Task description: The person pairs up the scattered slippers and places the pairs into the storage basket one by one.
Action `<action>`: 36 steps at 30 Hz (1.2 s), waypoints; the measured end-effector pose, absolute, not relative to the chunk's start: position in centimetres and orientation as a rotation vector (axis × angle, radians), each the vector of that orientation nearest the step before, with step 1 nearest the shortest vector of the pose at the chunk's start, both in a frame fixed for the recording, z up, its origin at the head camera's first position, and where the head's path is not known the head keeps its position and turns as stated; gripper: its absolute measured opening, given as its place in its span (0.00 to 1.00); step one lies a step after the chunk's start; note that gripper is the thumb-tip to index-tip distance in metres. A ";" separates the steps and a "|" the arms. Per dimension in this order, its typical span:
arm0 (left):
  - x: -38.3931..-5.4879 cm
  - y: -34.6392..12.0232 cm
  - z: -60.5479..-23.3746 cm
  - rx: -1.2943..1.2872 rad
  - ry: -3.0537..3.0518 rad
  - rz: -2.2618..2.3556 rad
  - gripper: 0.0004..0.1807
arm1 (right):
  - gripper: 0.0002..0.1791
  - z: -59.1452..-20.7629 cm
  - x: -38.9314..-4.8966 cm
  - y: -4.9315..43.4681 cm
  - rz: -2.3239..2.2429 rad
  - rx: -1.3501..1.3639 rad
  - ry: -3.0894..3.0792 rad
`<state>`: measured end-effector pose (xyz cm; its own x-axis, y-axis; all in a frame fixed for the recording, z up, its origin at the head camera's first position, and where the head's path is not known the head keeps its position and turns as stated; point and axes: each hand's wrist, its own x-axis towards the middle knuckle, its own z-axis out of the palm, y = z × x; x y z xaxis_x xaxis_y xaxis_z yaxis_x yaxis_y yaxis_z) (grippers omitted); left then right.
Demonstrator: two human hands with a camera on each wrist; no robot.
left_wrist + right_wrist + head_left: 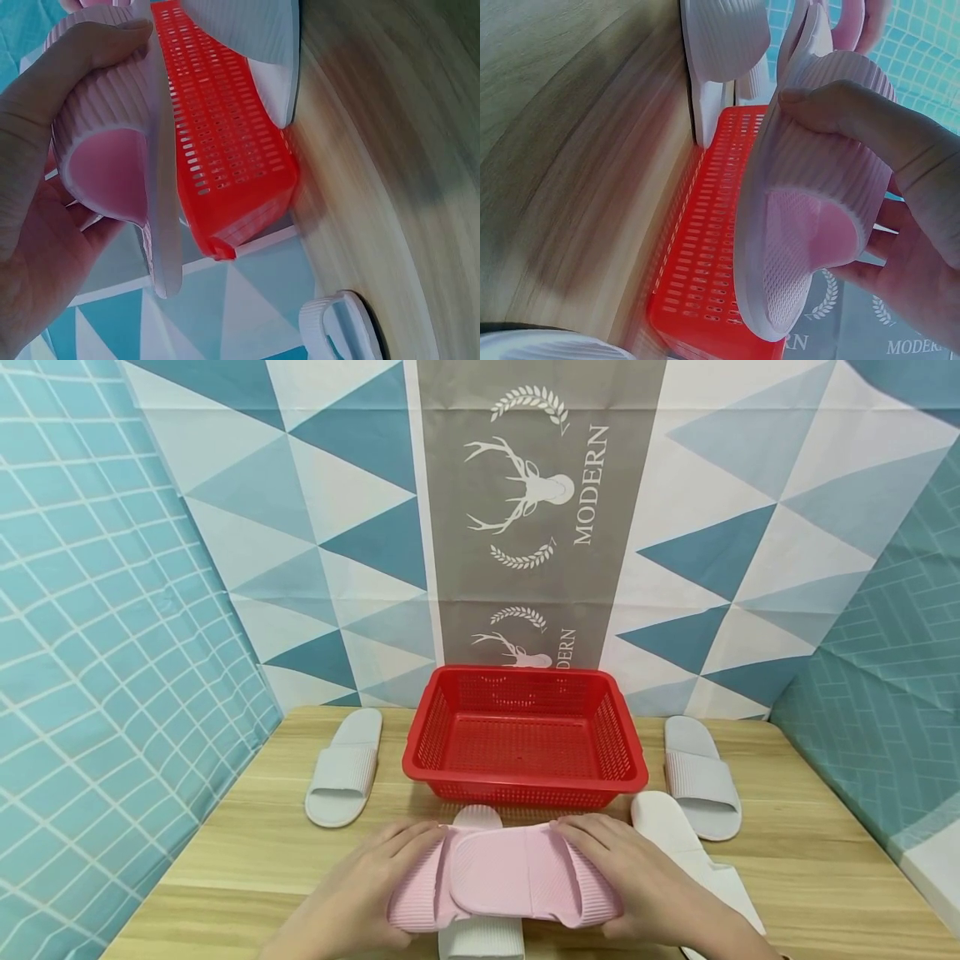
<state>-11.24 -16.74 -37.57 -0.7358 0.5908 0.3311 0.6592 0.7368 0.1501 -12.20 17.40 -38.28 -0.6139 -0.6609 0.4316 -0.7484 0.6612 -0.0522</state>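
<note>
Two pink slippers are held side-on above the table, their soles overlapping in the middle of the head view. My left hand [375,881] grips the left pink slipper [420,885] by its ribbed strap, thumb on the near side in the left wrist view. The right pink slipper [491,872] overlaps it in front, and my right hand [626,877] grips that one round its strap [832,165]. Beneath them lies a white slipper [482,939], partly hidden. Just behind stands a red perforated basket [525,789] with nothing in it.
A pale slipper [343,777] lies left of the basket and another [702,785] lies to its right. A white slipper [693,852] sits beside my right hand, partly covered by the forearm. All rest on a wooden table [240,868] against a patterned backdrop [360,543].
</note>
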 end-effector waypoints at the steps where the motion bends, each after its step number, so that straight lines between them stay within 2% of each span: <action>1: -11.2 -16.7 -37.6 -0.988 -2.678 -0.382 0.56 | 0.61 -38.3 -12.2 17.4 0.321 1.114 -2.495; 36: -10.6 -16.0 -37.3 -1.029 -2.687 -0.380 0.54 | 0.61 -38.2 -11.8 16.5 0.336 1.134 -2.507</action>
